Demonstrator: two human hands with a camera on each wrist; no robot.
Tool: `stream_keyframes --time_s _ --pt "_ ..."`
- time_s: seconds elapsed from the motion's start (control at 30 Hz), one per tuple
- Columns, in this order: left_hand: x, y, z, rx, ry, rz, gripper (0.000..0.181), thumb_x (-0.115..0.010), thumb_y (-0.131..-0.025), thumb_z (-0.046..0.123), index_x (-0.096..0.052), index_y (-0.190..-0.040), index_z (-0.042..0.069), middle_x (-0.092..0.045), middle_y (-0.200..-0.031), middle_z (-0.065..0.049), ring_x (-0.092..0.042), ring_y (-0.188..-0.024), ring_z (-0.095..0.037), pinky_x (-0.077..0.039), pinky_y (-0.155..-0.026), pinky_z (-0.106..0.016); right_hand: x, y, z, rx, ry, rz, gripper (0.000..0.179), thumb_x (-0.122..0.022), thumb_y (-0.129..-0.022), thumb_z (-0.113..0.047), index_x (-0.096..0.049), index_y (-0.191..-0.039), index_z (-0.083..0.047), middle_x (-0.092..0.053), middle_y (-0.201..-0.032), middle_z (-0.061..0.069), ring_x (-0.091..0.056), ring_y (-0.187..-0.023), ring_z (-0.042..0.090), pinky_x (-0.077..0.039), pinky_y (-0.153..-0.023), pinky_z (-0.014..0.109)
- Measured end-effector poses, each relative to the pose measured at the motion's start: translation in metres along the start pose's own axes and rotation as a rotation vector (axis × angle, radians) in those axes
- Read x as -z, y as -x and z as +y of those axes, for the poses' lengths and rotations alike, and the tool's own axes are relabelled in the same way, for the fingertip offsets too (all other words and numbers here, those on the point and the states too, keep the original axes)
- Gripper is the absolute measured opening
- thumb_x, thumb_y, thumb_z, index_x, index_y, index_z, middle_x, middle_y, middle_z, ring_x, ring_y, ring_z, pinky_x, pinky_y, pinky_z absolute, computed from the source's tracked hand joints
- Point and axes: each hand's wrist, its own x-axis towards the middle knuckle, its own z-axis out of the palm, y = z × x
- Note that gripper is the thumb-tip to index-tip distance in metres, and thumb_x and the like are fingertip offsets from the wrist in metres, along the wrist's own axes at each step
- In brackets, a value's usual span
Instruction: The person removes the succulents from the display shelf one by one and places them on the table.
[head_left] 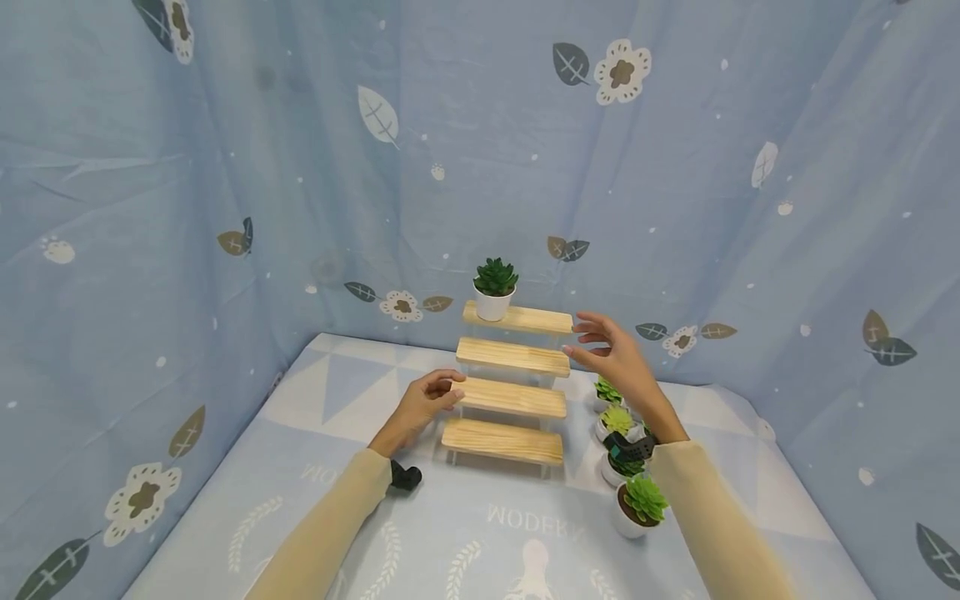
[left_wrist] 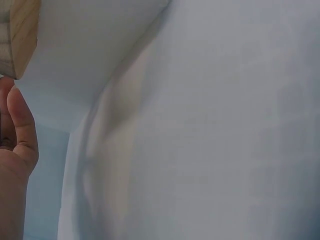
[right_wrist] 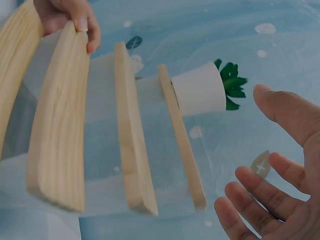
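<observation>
A four-tier wooden display stand (head_left: 510,357) with pale boards stands on the table. On its top board, toward the left end, sits a white pot with a dark green succulent (head_left: 494,287). At the left end of the second board from the bottom, my left hand (head_left: 422,407) pinches the board between thumb and fingers; the right wrist view shows its thumb (right_wrist: 80,24) at the board end. My right hand (head_left: 611,354) is beside the right end of the upper boards, fingers spread and apart from the wood, holding nothing.
Several small potted succulents stand in a row right of the stand, under my right forearm; the nearest is a bright green succulent (head_left: 643,500). A patterned cloth (head_left: 247,492) covers the table. Blue curtains (head_left: 480,167) rise behind and at both sides.
</observation>
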Motion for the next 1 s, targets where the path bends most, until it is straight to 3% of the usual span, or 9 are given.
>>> stream_keyframes --time_s 0.5,0.77,1.0 --pt "0.0 0.002 0.001 -0.004 -0.003 -0.003 0.036 -0.072 -0.1 0.023 -0.065 -0.133 0.012 -0.064 -0.113 -0.013 -0.063 -0.096 -0.024 -0.054 -0.093 -0.057 -0.041 -0.051 -0.022 0.014 -0.111 -0.029 0.079 -0.079 -0.091 -0.046 -0.041 -0.157 -0.024 -0.05 -0.147 0.01 -0.05 -0.13 0.027 -0.046 -0.106 0.048" --pt "-0.001 0.001 0.001 -0.001 0.006 0.006 0.036 -0.074 -0.098 0.026 -0.066 -0.131 0.014 -0.065 -0.11 -0.011 -0.064 -0.095 -0.025 -0.058 -0.088 -0.045 -0.059 -0.07 -0.026 0.005 -0.128 -0.023 0.082 -0.079 -0.091 -0.047 -0.039 -0.157 -0.021 -0.05 -0.148 0.015 -0.052 -0.129 0.03 -0.047 -0.106 0.049" --pt "-0.002 0.002 0.003 -0.002 0.014 0.006 0.037 -0.075 -0.098 0.027 -0.066 -0.131 0.014 -0.065 -0.11 -0.011 -0.064 -0.096 -0.025 -0.058 -0.087 -0.041 -0.068 -0.085 -0.022 -0.006 -0.128 -0.003 0.084 -0.078 -0.093 -0.043 -0.036 -0.159 -0.013 -0.049 -0.149 0.02 -0.053 -0.13 0.034 -0.047 -0.107 0.05"
